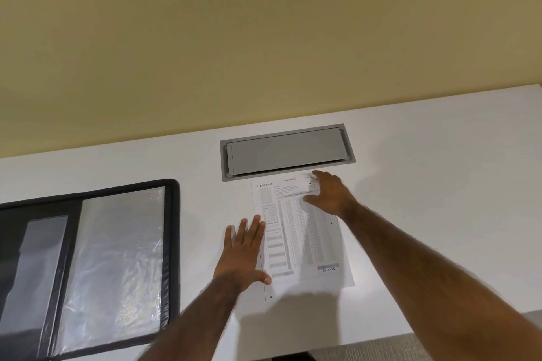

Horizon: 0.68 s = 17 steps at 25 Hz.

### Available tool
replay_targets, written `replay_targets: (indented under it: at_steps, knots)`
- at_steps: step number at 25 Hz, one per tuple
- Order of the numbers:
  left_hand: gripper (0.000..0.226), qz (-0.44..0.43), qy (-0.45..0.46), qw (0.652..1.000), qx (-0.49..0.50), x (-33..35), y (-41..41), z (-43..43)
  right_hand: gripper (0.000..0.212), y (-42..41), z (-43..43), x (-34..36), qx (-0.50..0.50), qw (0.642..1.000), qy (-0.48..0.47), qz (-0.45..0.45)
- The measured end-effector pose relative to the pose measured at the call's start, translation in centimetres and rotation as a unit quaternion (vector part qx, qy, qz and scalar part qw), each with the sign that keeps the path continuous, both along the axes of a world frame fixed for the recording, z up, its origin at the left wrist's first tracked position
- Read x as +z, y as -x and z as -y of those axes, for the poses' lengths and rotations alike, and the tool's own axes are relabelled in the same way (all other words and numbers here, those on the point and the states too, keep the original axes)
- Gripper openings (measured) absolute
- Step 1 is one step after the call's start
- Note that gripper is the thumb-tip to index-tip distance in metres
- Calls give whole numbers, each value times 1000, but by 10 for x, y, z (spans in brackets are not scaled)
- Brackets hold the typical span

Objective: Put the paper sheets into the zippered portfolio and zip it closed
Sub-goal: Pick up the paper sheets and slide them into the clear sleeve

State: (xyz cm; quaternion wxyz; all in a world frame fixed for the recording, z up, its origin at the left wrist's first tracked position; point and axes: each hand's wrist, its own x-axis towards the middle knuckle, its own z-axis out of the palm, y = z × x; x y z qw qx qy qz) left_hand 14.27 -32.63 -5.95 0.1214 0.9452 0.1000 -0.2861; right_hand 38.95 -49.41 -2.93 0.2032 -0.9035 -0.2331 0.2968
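The paper sheets [305, 240], printed forms stacked slightly askew, lie flat on the white desk in the middle of the view. My left hand [245, 249] rests flat with fingers spread on the stack's left edge. My right hand [330, 193] lies over the top right corner of the sheets, fingers spread and slightly curled. Neither hand holds anything. The black zippered portfolio [173, 243] lies open at the left, showing clear plastic sleeves inside; its left part is cut off by the frame.
A grey cable hatch [286, 152] is set into the white desk [425, 184] just beyond the sheets. A yellow wall rises behind the desk. The desk's near edge shows at the lower right, with grey floor below.
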Motion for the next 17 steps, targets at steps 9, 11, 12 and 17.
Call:
replay_targets:
  at_steps: [9, 11, 12, 17]
  knots:
    - [137, 22, -15, 1000, 5, -3, 0, 1, 31, 77, 43, 7, -297, 913, -192, -202]
    - [136, 47, 30, 998, 36, 0, 0, 1, 26, 83, 48, 14, -312, 904, -200, -214]
    - [136, 81, 77, 989, 95, 3, -1, 3, 27, 83, 50, 23, -313, 897, -216, -225]
    - [80, 176, 530, 705, 438, 51, -22, 0, 35, 81, 71, 63, -216, 836, -376, -337]
